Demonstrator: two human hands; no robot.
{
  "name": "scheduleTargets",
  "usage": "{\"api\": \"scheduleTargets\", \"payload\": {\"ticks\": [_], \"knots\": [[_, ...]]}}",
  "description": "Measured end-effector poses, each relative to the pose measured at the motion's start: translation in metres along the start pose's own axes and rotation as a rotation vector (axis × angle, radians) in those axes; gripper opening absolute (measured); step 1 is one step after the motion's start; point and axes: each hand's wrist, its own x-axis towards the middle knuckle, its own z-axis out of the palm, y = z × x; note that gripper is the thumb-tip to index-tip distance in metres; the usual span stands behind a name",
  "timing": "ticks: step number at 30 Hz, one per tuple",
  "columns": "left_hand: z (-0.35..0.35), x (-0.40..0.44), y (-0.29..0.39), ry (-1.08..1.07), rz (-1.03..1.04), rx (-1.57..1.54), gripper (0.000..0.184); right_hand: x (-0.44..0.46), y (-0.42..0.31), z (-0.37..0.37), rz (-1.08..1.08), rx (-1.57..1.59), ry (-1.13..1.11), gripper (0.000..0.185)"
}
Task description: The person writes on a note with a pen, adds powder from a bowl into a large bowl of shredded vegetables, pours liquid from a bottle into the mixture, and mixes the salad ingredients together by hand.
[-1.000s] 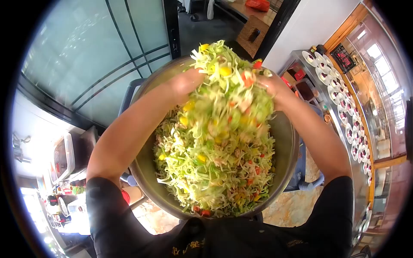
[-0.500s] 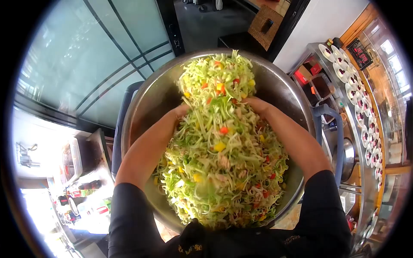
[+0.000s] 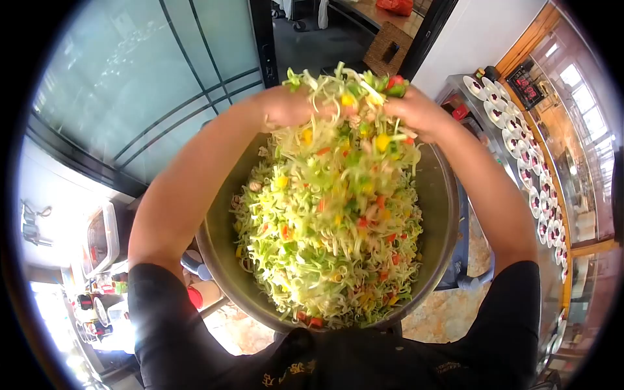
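Note:
A large steel bowl [image 3: 445,240] stands in front of me, heaped with shredded salad [image 3: 325,234] of pale green strips with red, orange and yellow bits. Above its far side, my left hand [image 3: 289,107] and my right hand [image 3: 411,112] are raised, cupped round a clump of the salad from both sides. Strands spill down from between the hands toward the heap and look blurred. The fingers are partly hidden by the salad.
On the right, a long counter carries several small white plates [image 3: 520,148] with dark red food. A frosted glass door [image 3: 130,71] is at the left. A woven chair [image 3: 388,49] stands beyond the doorway. A clear plastic container [image 3: 104,237] sits at the left.
Both hands have risen higher above the bowl and toward its far rim. The clump between them is smaller, with salad falling from it onto the heap. The view has shifted slightly.

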Motion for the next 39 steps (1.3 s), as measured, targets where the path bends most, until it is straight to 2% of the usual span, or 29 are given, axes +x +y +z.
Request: {"api": "scheduleTargets", "payload": {"ticks": [1,3,5,7,8,10,11,12,14,17,18,21,23,25,26,28,30,31,33,35,37,39], "knots": [[-0.006,-0.002,0.001,-0.082,-0.011,-0.057,0.083,-0.005,-0.006,-0.002,-0.031,0.013,-0.021,0.045],[-0.009,-0.009,-0.008,-0.175,-0.119,-0.153,0.083,0.001,0.03,-0.022,0.146,-0.041,0.002,0.056],[-0.004,-0.017,-0.051,-0.207,-0.317,-0.229,0.084,-0.029,0.047,-0.022,0.411,-0.102,-0.061,0.071],[0.009,-0.007,-0.137,-0.063,-0.301,-0.042,0.086,-0.036,0.096,-0.026,0.485,-0.139,-0.129,0.095],[0.019,0.009,-0.17,0.009,-0.294,0.054,0.088,-0.018,0.128,-0.025,0.389,-0.186,-0.068,0.1],[0.042,0.052,-0.204,0.111,-0.056,-0.299,0.091,0.024,0.182,-0.02,0.188,-0.273,0.053,0.111],[0.046,0.066,-0.213,0.159,0.063,-0.47,0.092,0.047,0.183,-0.011,0.089,-0.367,0.035,0.114],[0.05,0.062,-0.159,0.181,-0.03,-0.475,0.091,0.073,0.177,0.006,-0.008,-0.459,0.02,0.117],[0.095,0.115,-0.163,0.21,-0.084,-0.211,0.084,0.103,0.143,0.034,0.098,-0.321,-0.234,0.115],[0.103,0.156,-0.167,-0.256,-0.182,-0.718,0.071,0.118,0.139,0.049,0.226,0.114,-0.386,0.102],[0.106,0.156,-0.165,-0.218,-0.167,-0.718,0.067,0.129,0.152,0.055,0.218,0.111,-0.357,0.085],[0.108,0.152,-0.173,-0.183,-0.053,-0.834,0.06,0.135,0.17,0.047,0.246,0.366,-0.434,0.071],[0.105,0.16,-0.199,-0.326,0.109,-1.049,0.058,0.134,0.176,0.041,0.371,0.558,-0.54,0.059],[0.088,0.165,-0.201,-0.29,0.134,-0.632,0.068,0.093,0.124,0.025,0.281,0.409,-0.377,0.056],[0.067,0.128,-0.148,-0.147,0.254,-0.324,0.073,0.078,0.101,0.022,0.305,0.266,-0.345,0.056],[0.042,0.083,-0.091,-0.091,0.163,-0.316,0.081,0.049,0.056,0.015,0.369,-0.017,-0.297,0.054],[0.026,0.067,-0.069,-0.264,-0.256,-0.903,0.088,0.026,0.041,0.011,0.52,-0.077,-0.125,0.057],[0.025,0.051,-0.067,-0.199,-0.319,-0.718,0.089,0.029,0.082,-0.011,0.488,0.097,-0.163,0.06],[0.03,0.004,-0.086,-0.059,-0.438,-0.35,0.091,-0.024,0.09,-0.033,0.563,-0.036,-0.259,0.071],[0.047,-0.02,-0.138,-0.326,-0.514,-0.269,0.085,-0.057,0.141,-0.037,0.915,0.057,-0.261,0.081],[0.095,-0.008,-0.164,-0.326,-0.501,-0.528,0.074,-0.07,0.207,-0.009,0.771,0.126,-0.355,0.087],[0.137,0.007,-0.187,-0.319,-0.494,-0.781,0.063,-0.061,0.167,0.026,0.872,0.167,-0.235,0.084]]}}
